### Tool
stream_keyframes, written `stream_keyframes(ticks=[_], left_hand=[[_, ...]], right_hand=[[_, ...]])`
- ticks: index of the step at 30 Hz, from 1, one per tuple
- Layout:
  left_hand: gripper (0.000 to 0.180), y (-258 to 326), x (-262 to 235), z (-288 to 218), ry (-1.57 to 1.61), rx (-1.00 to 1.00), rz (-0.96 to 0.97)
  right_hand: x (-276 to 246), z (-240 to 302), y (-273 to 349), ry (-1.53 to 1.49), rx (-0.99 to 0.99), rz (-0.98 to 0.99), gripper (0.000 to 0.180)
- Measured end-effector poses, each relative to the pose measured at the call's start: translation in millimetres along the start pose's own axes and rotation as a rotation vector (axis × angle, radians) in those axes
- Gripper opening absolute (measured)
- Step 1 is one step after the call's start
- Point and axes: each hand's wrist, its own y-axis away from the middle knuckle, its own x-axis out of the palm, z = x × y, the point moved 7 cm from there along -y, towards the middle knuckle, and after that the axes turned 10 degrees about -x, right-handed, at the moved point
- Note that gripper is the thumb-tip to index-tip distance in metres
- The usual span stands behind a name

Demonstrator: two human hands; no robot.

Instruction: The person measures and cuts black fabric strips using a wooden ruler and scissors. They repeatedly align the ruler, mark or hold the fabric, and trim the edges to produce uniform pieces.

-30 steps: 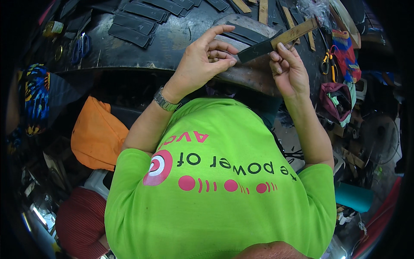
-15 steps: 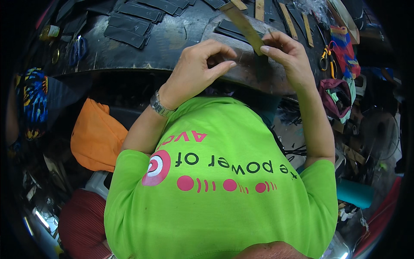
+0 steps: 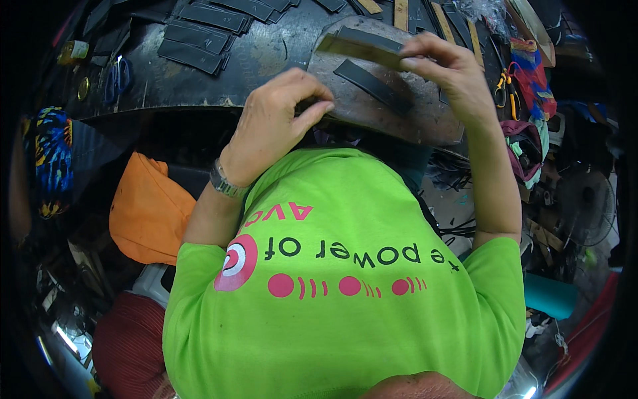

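Note:
My right hand (image 3: 445,65) pinches one end of a flat, yellowish ruler-like strip (image 3: 355,50), held over a worn board (image 3: 425,123) on the dark table. Below that strip, a black leather-like strip (image 3: 372,86) lies at a slant on the board. Another dark strip (image 3: 369,38) shows just behind the yellowish one. At the board's near left edge is my left hand (image 3: 282,106), its fingers curled and thumb and forefinger close together. Whatever may be between them is hidden.
Stacked black strips (image 3: 196,43) lie across the far left of the table. Blue-handled scissors (image 3: 118,78) and a small jar (image 3: 74,51) are at the left. Yellow-handled pliers (image 3: 508,93) hang at the right edge, near a maroon pouch (image 3: 524,153). Wooden strips (image 3: 444,30) lie at the back.
The yellowish strip has swung from steep to nearly level. My left hand has drawn left and toward me, its fingers closing. A black strip now shows plainly, slanted across the board.

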Motion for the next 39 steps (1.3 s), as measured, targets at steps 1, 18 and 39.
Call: stream_keyframes(ticks=[1,18,39], left_hand=[[0.017,-5.7,-0.5,-0.9,-0.029,0.062,-0.056],[0.038,-29.4,16.7,3.8,-0.086,0.166,-0.13],[0.021,-6.0,18.8,1.3,-0.231,0.211,-0.243]], right_hand=[[-10.5,0.6,9.1,0.011,0.01,-0.103,0.015],[8.3,-40.5,70.6,-0.058,0.355,-0.104,0.027],[17.7,-20.7,46.5,0.282,0.116,0.001,0.025]])
